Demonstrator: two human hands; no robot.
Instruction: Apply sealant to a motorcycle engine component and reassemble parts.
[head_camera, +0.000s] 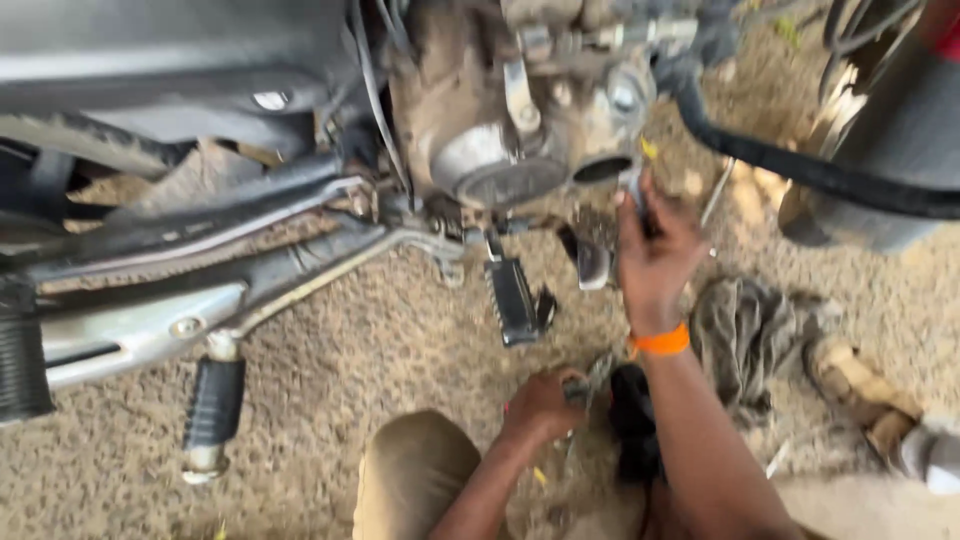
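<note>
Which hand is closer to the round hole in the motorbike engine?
The right hand. It reaches up just below the round hole, holding a small part there. The left hand is far lower, down near the sandy ground, gripping a tool.

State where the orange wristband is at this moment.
In the head view, right of centre, the orange wristband circles the wrist of the right hand, which is raised to the motorcycle engine, beside the grey rag.

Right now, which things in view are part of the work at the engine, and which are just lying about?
In hand:
right hand, raised to the motorcycle engine, gripping something small and blurred
left hand, low on the ground, closed on a metal tool

Lying about:
grey rag on the sandy ground
foot peg
rear foot peg
</note>
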